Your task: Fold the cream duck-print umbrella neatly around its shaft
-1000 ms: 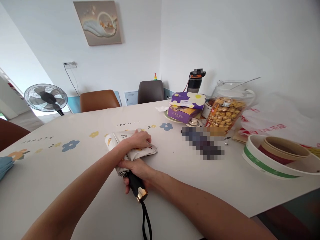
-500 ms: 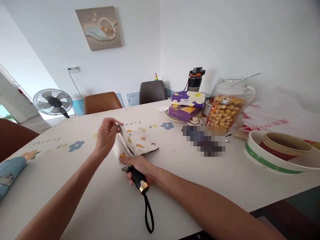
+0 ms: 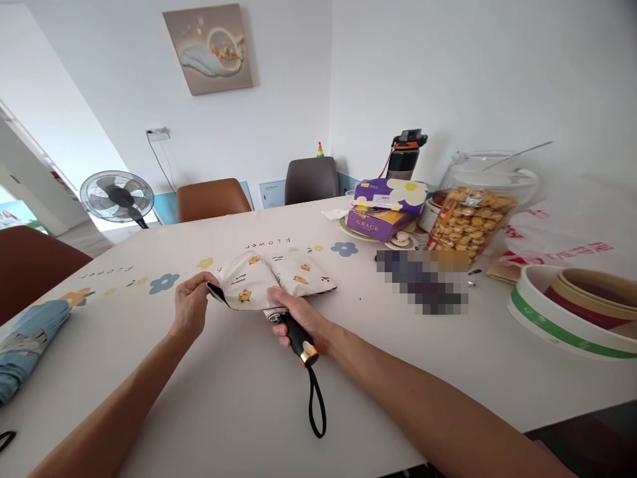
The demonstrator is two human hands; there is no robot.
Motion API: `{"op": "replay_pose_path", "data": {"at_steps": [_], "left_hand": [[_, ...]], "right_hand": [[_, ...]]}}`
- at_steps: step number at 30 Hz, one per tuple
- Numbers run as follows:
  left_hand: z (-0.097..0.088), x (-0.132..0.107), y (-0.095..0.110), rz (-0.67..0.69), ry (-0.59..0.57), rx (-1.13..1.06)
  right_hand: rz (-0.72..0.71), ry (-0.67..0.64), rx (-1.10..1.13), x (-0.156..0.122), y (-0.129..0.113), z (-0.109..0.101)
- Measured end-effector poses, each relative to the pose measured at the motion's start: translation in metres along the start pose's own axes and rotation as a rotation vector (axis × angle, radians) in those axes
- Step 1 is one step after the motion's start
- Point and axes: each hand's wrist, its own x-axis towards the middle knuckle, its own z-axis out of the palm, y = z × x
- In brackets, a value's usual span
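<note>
A cream folding umbrella with small yellow cartoon prints lies across the middle of the view, its canopy loose and partly spread. Its black handle has a gold end and a black wrist strap hanging toward me. My right hand is wrapped round the top of the handle, the thumb pressing on the fabric. At the left, my left hand pinches the edge of one canopy panel and holds it out, showing the dark underside. The umbrella's shaft is hidden under the cloth.
A blue folded umbrella lies on the white table at the left. To the right are purple tissue boxes, a jar of snacks, a black bottle, tape rolls and a pixelated dark patch. Chairs stand behind.
My left hand has moved left and down, drawing a canopy panel outward so more printed cloth shows. My right hand keeps its grip on the handle. The view has shifted slightly.
</note>
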Motion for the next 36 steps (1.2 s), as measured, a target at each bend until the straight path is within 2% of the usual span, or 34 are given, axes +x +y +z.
{"op": "replay_pose_path", "data": {"at_steps": [4, 8, 13, 15, 17, 20, 22, 24, 26, 28, 32, 36], "left_hand": [[-0.002, 0.001, -0.009, 0.013, -0.039, 0.075], [-0.006, 0.003, -0.022, 0.025, -0.139, 0.215], [-0.006, 0.002, -0.033, 0.255, -0.344, 0.421], [-0.007, 0.004, -0.038, 0.324, -0.381, 0.489], [-0.009, 0.007, -0.043, 0.314, -0.365, 0.566], [-0.015, 0.012, -0.046, 0.136, -0.242, 0.65], [-0.018, 0.015, -0.046, 0.008, -0.121, 0.606], [-0.02, 0.017, -0.044, -0.052, -0.023, 0.509], [-0.018, 0.018, -0.042, -0.084, 0.029, 0.392], [-0.012, 0.022, -0.041, -0.109, 0.042, 0.266], [0.003, 0.033, -0.046, -0.123, -0.013, 0.058], [0.007, 0.043, -0.051, -0.218, -0.037, -0.103]], "right_hand": [[-0.002, 0.053, 0.003, 0.0, 0.0, 0.001], [-0.029, 0.132, -0.046, 0.0, -0.001, 0.002], [-0.008, 0.175, -0.143, 0.002, 0.002, 0.0], [-0.004, 0.166, -0.186, 0.003, 0.003, -0.002], [-0.013, 0.167, -0.216, 0.003, 0.003, -0.002], [-0.014, 0.185, -0.259, 0.001, 0.001, -0.001], [-0.019, 0.186, -0.271, 0.0, 0.0, 0.0], [-0.028, 0.177, -0.278, -0.001, 0.0, 0.001], [-0.029, 0.164, -0.297, 0.0, 0.001, 0.002], [-0.026, 0.146, -0.333, 0.001, 0.003, 0.001], [-0.022, 0.121, -0.393, 0.004, 0.006, 0.0], [-0.004, 0.144, -0.383, 0.003, 0.005, 0.001]]}}
